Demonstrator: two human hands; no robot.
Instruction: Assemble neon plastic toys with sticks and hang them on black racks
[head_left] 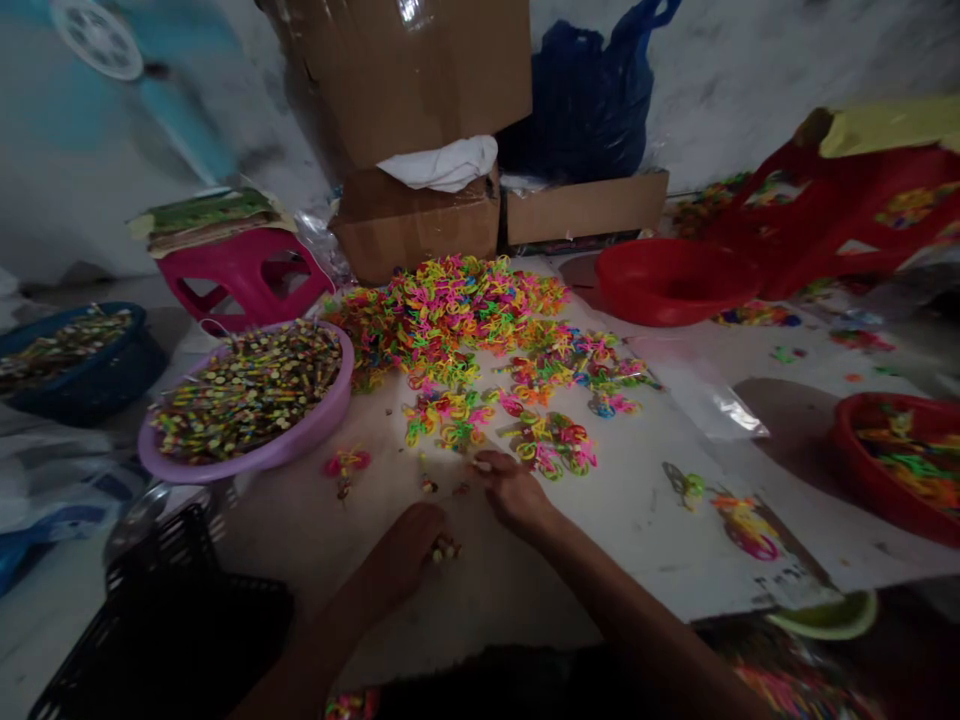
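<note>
- A heap of coloured plastic pieces (465,310) is spread beyond the hands; too many are piled up to be counted.
- The heap is flanked by one purple basin (341,415), filled with small sticks (247,385), and by two red basins (667,290), one of them farther right.
- Three cardboard boxes (420,80) and one blue bag (585,105) are set behind; a pink stool (236,265) and a red stool (787,225) are placed at either side.
- The space left of the left forearm is taken up by one black crate (172,610).
- The left hand (414,540) is curled low, just beside some beads (446,550); whether any are gripped is not shown.
- The right hand (514,490) is stretched farther forward, fingers bent near the heap's edge; its grip cannot be made out.
</note>
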